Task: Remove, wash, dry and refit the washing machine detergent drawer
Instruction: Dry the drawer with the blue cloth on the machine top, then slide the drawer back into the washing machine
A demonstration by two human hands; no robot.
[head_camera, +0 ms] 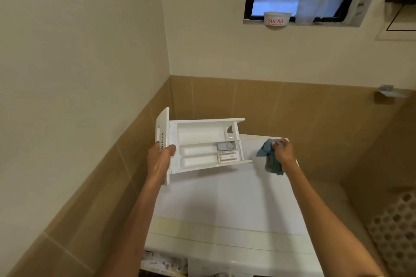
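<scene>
My left hand [160,159] grips the white detergent drawer [202,144] by its front panel and holds it in the air above the white washing machine top [225,204]. The drawer's three compartments face me, with a grey cap and a white insert at their far ends. To the right of the drawer, my right hand [284,152] clutches a bunched blue-green cloth [269,157] just above the machine top. The cloth and the drawer are apart. The empty drawer slot [164,263] shows at the machine's front left, bottom of view.
The machine stands in a corner with tan tiled walls to the left and behind. A window sill high up carries a white tub [277,19] and a clear cup [308,10]. A perforated white basket [396,231] sits to the right.
</scene>
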